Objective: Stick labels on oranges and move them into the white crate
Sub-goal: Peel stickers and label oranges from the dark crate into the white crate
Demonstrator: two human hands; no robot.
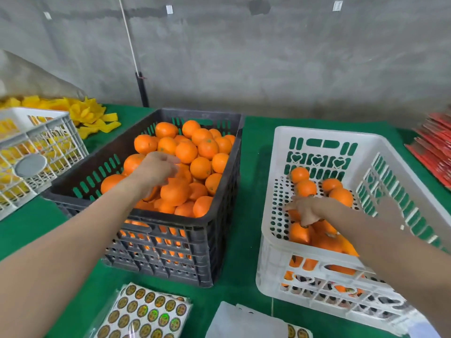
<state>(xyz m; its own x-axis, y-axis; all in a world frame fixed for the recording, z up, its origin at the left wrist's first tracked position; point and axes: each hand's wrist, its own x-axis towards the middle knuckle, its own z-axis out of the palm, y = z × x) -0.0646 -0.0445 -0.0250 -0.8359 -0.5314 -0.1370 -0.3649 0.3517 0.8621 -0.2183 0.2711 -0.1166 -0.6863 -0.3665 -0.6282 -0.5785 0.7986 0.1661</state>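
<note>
At the far left of the green surface (251, 191) stands a white lattice crate (48, 142) holding yellow material. Behind it and to its right lies a loose pile of yellow foam pieces (90, 115).

The black crate (170, 252) stands left of centre and is heaped with oranges (200, 167). The left hand (156, 167) is extended over this heap, back upward, near the crate's left wall. Its fingers bend down onto the fruit in the middle of the pile. Motion blur prevents confirming whether they grasp an orange or only touch it.

At the near edge, in front of the black crate, lies a label sheet (144, 313) carrying rows of round stickers. Just to its right is a blank white sheet (244, 323), with a few more stickers visible at its right edge.

The white crate (317, 140) stands right of centre, apart from the black crate. It contains a smaller group of oranges (341, 196), spread along the floor from the far wall to the near wall. The right hand (307, 211) is inside this crate, low over the fruit. It is released: the thumb points left, the fingers hang loosely downward, and their tips meet the top of one orange (299, 232) lying directly below. Other oranges lie just beyond and just beside the hand.

At the far right edge of the surface is a stack of red flat packs (434, 152).
</note>
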